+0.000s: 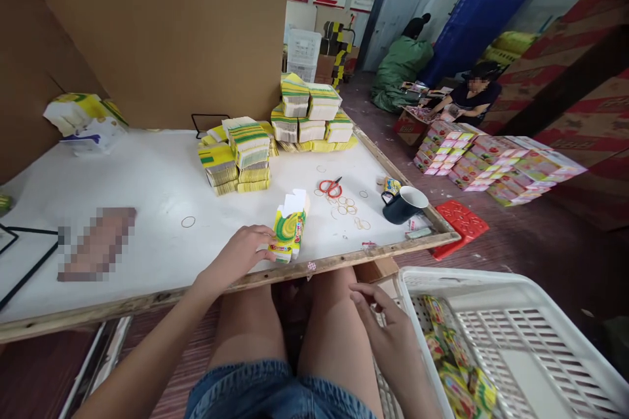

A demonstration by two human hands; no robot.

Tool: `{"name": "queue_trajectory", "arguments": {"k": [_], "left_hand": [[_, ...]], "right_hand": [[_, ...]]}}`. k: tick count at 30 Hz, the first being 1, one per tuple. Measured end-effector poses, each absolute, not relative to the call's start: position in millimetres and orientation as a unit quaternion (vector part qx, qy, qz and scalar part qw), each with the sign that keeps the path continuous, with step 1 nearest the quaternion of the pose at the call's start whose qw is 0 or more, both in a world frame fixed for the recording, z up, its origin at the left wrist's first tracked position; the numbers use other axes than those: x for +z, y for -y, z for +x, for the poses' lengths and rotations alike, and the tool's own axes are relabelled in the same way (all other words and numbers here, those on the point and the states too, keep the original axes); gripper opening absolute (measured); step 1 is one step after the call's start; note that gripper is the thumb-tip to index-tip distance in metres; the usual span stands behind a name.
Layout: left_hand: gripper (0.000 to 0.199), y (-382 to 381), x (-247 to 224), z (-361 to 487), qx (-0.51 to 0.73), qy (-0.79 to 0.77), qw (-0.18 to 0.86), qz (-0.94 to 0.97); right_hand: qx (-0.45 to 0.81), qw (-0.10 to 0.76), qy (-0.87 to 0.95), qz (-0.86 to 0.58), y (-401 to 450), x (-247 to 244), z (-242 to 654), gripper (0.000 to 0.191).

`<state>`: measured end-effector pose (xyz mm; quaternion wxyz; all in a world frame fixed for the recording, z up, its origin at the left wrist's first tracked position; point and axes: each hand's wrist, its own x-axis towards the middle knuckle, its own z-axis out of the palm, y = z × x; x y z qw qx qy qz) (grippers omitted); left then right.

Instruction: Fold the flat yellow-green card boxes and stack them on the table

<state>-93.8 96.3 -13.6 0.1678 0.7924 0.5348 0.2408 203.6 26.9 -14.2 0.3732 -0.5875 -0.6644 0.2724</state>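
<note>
My left hand [246, 250] grips a small yellow and green candy carton [289, 229] at its lower left, close to the table's front edge. The carton's white top flaps stand up. My right hand [388, 324] hangs below the table edge, beside my knee and the rim of a white plastic basket [540, 334]. Its fingers are loosely bent and apart, with nothing seen in them. Several shiny yellow and red packets [459, 366] lie in the basket's near-left part.
Stacks of flat yellow-green cartons [240, 157] stand behind the carton, with more stacks [314, 111] at the back. Red scissors [331, 188], rubber bands [346, 205] and a dark mug [405, 204] lie to the right. A co-worker [469, 95] sits among pink boxes. A red stool [459, 226] stands beyond the corner.
</note>
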Motion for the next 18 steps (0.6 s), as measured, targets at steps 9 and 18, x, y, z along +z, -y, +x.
{"name": "queue_trajectory", "arguments": {"k": [9,18], "left_hand": [[0.027,-43.3,-13.5,-63.3,0.411,-0.528,0.013,0.743],[0.05,7.0,-33.3,-16.4,0.559,-0.437,0.334,0.62]], "right_hand": [[0.527,0.452,0.509,-0.508,-18.1,-11.7,172.1,0.044],[0.648,0.419,0.444,-0.455,-20.6,-8.9,164.0,0.039]]}}
